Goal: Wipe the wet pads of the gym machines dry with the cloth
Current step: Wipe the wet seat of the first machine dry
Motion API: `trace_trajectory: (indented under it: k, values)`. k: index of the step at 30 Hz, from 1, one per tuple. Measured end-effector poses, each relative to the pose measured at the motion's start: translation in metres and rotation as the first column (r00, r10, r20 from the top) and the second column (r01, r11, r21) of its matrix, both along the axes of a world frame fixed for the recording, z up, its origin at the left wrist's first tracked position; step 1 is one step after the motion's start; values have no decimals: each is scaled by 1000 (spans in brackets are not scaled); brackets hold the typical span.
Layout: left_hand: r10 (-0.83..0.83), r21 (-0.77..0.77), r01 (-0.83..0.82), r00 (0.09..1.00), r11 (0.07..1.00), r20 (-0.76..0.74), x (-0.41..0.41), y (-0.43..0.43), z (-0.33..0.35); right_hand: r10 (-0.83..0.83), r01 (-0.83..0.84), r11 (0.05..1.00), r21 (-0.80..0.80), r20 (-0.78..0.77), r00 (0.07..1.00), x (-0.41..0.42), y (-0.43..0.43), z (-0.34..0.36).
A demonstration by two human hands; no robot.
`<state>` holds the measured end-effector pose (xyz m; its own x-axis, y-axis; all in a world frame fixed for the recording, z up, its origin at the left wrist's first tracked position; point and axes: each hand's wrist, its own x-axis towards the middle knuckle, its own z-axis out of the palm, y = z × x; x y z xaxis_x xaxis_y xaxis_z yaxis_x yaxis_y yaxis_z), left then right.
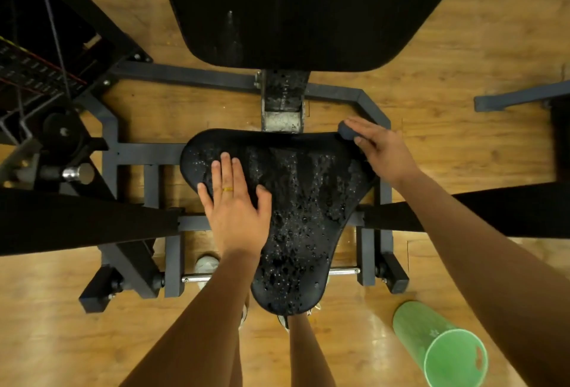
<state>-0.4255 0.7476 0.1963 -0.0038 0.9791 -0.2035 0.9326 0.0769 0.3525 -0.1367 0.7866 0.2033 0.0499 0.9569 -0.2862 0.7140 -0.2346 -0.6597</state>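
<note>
Black seat pad (302, 201): centre of view, water drops beaded over most of its face.
Left hand (236, 201): flat on the pad's 9 o'clock side; fingers straight, slightly spread, thumb out; ring on one finger.
Right hand (382, 149): at the pad's 2 o'clock corner, fingers curled round the cloth (347, 130).
Cloth state: dark, bunched, touching the pad's edge.
Back pad (302, 10): 12 o'clock, faint streaks.
Green bin (438, 346): 5 o'clock, on the wooden floor (462, 62).

The head-worn camera looked steeply down from close above the seat pad (308, 201), backrest (308, 10) at the far edge.
</note>
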Motion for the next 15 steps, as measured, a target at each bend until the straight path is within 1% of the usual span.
trace_trajectory:
  k: [2,4,7,10,15]
  values:
    - [-1,-1,1,1000,1000,0,-1,0,-1,-152,153,988,-33,34,988,-12,-16,6]
    - [-10,-15,10,1000,1000,-9,0,0,-1,-285,289,957,-21,102,953,-29,-43,12]
    - [-27,-12,27,999,1000,-28,2,0,1,-402,401,915,36,160,902,-50,-74,15]
    - [-33,-10,33,999,999,-39,1,-1,1,-404,404,914,38,168,899,-47,-68,8]
    - [-40,-6,40,998,999,-48,2,-1,2,-411,412,911,4,105,906,-32,-31,-4]
